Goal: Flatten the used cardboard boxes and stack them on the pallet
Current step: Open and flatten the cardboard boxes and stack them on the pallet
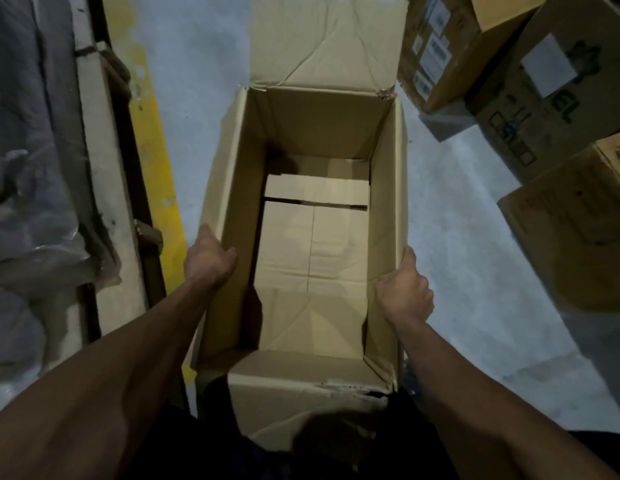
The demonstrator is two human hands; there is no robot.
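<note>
An open cardboard box (315,237) stands on the pale floor (457,237) right in front of the person, its mouth up and its bottom flaps closed inside. Its far flap is folded back and creased; its near flap is torn along the fold and hangs toward the person's legs.

The left hand (209,259) grips the top edge of the left wall, fingers curled over the rim and thumb on the outside. The right hand (403,292) holds the top edge of the right wall the same way, its fingers wrapped round the rim.

The box is not yet flattened, and the closed bottom looks like the obstacle. To do this step well, the person would likely tip the box over or lift it, free the bottom flaps, then push opposite corners together so the walls fold along their existing creases rather than buckling. The torn near edge calls for a gentle pull.

Further right lie other boxes (530,81), some labelled. A yellow stripe (152,140) runs along the floor on the left, beside a long beam (104,174) and grey plastic sheeting (27,168). No pallet can be clearly made out.
</note>
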